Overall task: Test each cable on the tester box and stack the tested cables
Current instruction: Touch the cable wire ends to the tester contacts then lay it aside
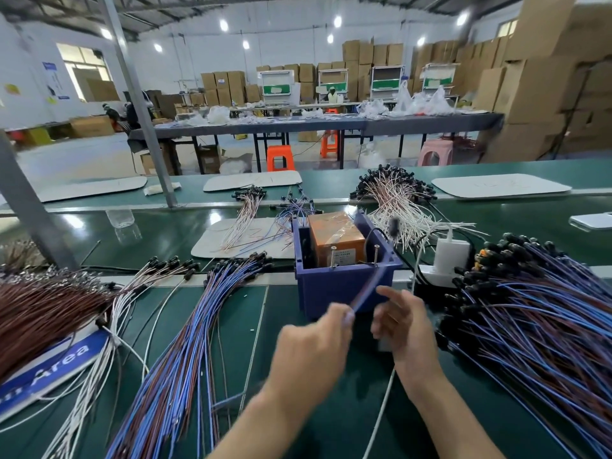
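The tester box [341, 286], a blue plastic bin with an orange unit [334, 240] and two metal pins inside, stands at the middle of the green bench. My left hand [311, 346] pinches a blue-and-brown cable [367, 291] that runs, blurred, up toward the right pin. My right hand [402, 326] hovers just right of it with fingers loosely spread, holding nothing I can make out. A fanned stack of blue-and-brown cables [185, 352] lies to the left. A larger heap of the same cables [530, 313] lies to the right.
Brown cables [43, 309] and white cables [109, 326] lie at far left over a blue sign. A white power strip with charger [447, 260] sits right of the box. More cable bundles and white mats lie on the conveyor behind. A grey post [20, 200] stands left.
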Available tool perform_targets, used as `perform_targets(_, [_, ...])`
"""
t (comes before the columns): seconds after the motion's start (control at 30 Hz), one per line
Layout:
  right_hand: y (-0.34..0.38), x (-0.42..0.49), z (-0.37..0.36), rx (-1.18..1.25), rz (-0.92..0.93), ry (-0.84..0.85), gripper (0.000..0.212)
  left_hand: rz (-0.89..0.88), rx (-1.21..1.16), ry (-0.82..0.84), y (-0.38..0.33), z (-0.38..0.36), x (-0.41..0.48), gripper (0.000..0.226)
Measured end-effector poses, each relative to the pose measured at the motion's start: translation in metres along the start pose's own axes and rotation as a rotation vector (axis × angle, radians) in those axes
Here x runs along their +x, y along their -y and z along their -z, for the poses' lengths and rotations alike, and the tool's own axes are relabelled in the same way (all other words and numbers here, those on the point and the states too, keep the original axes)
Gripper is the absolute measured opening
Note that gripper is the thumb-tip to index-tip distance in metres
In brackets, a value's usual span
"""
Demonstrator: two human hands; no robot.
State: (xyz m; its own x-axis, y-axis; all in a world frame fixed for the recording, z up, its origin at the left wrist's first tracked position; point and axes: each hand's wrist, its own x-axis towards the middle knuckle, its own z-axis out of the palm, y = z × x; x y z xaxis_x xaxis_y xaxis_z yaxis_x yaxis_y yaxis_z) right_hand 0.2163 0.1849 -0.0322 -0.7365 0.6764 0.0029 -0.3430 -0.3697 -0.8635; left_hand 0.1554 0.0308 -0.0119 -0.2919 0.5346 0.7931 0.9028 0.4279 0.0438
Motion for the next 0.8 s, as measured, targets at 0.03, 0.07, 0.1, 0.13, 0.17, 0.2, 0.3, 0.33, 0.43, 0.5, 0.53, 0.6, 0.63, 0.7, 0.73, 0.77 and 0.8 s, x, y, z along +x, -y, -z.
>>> perform_targets(0.03, [0.003, 0.000, 0.003, 0.139, -0.052, 0.003, 0.047, -0.039, 0.039, 0.043, -0.005, -0.009, -0.006, 0.028])
perform_targets(0.07, [0.006, 0.000, 0.006, 0.257, -0.096, 0.005, 0.051, -0.084, 0.097, 0.099, -0.007, -0.017, -0.011, 0.026])
perform_targets(0.1, [0.008, 0.000, 0.008, 0.349, -0.130, 0.000, 0.053, -0.136, 0.153, 0.159, -0.008, -0.024, -0.016, 0.025])
perform_targets(0.13, [0.010, 0.000, 0.010, 0.417, -0.157, -0.013, 0.053, -0.183, 0.189, 0.202, -0.008, -0.030, -0.020, 0.025])
perform_targets(0.17, [0.012, 0.001, 0.012, 0.469, -0.178, -0.033, 0.051, -0.208, 0.207, 0.239, -0.006, -0.034, -0.023, 0.027])
perform_targets(0.2, [0.013, 0.003, 0.014, 0.517, -0.187, -0.052, 0.045, -0.207, 0.209, 0.272, -0.004, -0.035, -0.024, 0.030])
perform_targets(0.3, [0.016, 0.009, 0.020, 0.623, -0.180, -0.069, 0.026, -0.159, 0.148, 0.339, 0.005, -0.031, -0.025, 0.040])
perform_targets(0.33, [0.017, 0.010, 0.023, 0.644, -0.186, -0.067, 0.026, -0.161, 0.115, 0.349, 0.008, -0.028, -0.025, 0.041])
perform_targets(0.43, [0.021, 0.012, 0.030, 0.678, -0.202, -0.078, 0.036, -0.169, -0.035, 0.316, 0.020, -0.018, -0.023, 0.033])
perform_targets(0.5, [0.024, 0.014, 0.034, 0.654, -0.214, -0.089, 0.043, -0.140, -0.093, 0.232, 0.031, -0.011, -0.019, 0.026])
perform_targets(0.53, [0.026, 0.014, 0.034, 0.635, -0.219, -0.090, 0.046, -0.121, -0.083, 0.175, 0.037, -0.007, -0.017, 0.022])
perform_targets(0.6, [0.027, 0.014, 0.034, 0.583, -0.225, -0.085, 0.051, -0.093, 0.023, 0.064, 0.050, -0.002, -0.017, 0.013])
perform_targets(0.63, [0.027, 0.013, 0.033, 0.552, -0.227, -0.079, 0.051, -0.052, 0.093, 0.040, 0.055, -0.001, -0.018, 0.020])
perform_targets(0.7, [0.026, 0.012, 0.030, 0.510, -0.235, -0.054, 0.045, 0.049, 0.195, 0.023, 0.062, 0.001, -0.022, 0.044])
perform_targets(0.73, [0.026, 0.011, 0.028, 0.500, -0.239, -0.038, 0.040, 0.092, 0.222, 0.000, 0.063, 0.002, -0.022, 0.043])
perform_targets(0.77, [0.026, 0.011, 0.027, 0.493, -0.241, -0.023, 0.035, 0.110, 0.227, -0.027, 0.063, 0.003, -0.021, 0.034])
perform_targets(0.8, [0.026, 0.010, 0.026, 0.493, -0.239, -0.012, 0.030, 0.111, 0.228, -0.052, 0.063, 0.004, -0.020, 0.022])
